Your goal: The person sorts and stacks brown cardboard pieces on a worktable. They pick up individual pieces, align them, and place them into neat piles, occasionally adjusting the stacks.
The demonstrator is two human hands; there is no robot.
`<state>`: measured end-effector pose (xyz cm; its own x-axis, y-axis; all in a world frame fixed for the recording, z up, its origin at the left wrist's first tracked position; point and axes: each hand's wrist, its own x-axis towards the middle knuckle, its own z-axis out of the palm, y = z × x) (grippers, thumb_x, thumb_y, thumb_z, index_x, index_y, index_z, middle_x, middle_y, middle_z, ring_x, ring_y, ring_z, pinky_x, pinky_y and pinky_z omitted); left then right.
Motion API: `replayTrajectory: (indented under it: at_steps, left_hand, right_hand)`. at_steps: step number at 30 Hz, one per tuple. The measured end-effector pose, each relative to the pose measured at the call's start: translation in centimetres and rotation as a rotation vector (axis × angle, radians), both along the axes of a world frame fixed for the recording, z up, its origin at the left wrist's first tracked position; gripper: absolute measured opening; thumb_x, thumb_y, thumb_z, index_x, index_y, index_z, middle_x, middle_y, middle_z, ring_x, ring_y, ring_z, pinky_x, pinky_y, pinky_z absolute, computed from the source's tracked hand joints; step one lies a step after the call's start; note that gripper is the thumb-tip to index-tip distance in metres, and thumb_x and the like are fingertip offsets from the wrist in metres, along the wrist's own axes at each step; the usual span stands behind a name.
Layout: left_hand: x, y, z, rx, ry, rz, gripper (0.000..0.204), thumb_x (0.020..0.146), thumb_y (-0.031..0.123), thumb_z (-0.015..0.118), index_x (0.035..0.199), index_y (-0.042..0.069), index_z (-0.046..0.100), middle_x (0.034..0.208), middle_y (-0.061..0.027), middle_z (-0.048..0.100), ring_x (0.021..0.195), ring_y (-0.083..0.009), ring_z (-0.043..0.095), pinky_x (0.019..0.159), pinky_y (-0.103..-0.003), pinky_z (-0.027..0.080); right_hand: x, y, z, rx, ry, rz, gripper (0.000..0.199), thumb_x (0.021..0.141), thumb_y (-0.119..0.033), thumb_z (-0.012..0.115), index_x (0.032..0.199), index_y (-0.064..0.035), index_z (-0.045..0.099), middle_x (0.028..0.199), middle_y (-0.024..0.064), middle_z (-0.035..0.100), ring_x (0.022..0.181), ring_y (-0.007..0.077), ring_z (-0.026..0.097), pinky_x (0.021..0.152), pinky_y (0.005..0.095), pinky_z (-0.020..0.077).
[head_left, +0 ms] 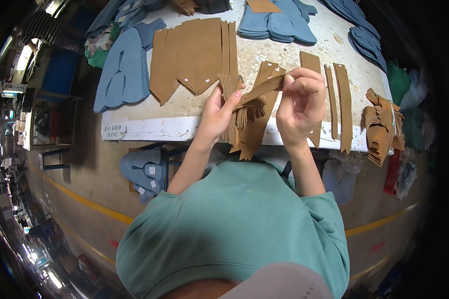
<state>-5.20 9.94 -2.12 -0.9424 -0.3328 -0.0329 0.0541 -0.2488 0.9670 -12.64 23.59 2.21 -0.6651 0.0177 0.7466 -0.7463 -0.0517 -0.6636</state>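
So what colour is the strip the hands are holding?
Tan-brown strip, held by the left hand and right hand; head view.

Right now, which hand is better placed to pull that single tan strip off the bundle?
Probably the right hand: it already pinches the end of the strip. The left hand is occupied gripping the bundle.

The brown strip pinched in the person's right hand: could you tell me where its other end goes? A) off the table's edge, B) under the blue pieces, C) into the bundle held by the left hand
C: the brown strip runs from the right hand into the brown bundle gripped by the left hand.
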Motion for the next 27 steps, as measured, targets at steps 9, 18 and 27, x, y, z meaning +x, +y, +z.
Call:
replayTrajectory:
  at_steps: [9,18,27]
  left_hand:
    - [0.1,-1.2,-1.0,0.052,-0.177,0.016,0.027,0.099,0.017,0.055,0.121,0.001,0.055,0.108,-0.0078,0.064,0.082,-0.0109,0.063,0.069,-0.026,0.053]
    - [0.6,-1.3,-0.2,0.012,-0.113,-0.049,0.028,0.098,0.018,0.056,0.120,0.001,0.056,0.104,-0.0069,0.064,0.079,-0.0116,0.063,0.069,-0.026,0.053]
    - [1.5,-1.4,0.9,-0.294,0.060,-0.172,0.028,0.096,0.015,0.062,0.119,0.000,0.058,0.104,-0.0025,0.065,0.095,-0.0070,0.058,0.081,-0.024,0.049]
  right_hand:
    - [-4.3,1.7,-2.2,-0.068,-0.397,-0.050,0.008,0.091,0.007,0.050,0.094,0.0011,0.055,0.094,0.0088,0.059,0.074,0.0108,0.063,0.065,0.0245,0.0561]
    - [-2.9,3.7,-2.2,0.636,-0.133,-0.119,0.012,0.084,-0.008,0.065,0.096,-0.0052,0.067,0.097,0.0085,0.066,0.097,0.0256,0.062,0.087,0.0371,0.0466]
    - [-0.4,1.2,-0.2,0.463,-0.348,0.341,0.018,0.087,-0.010,0.066,0.103,-0.0038,0.069,0.101,0.0063,0.067,0.097,0.0179,0.062,0.083,0.0292,0.0457]
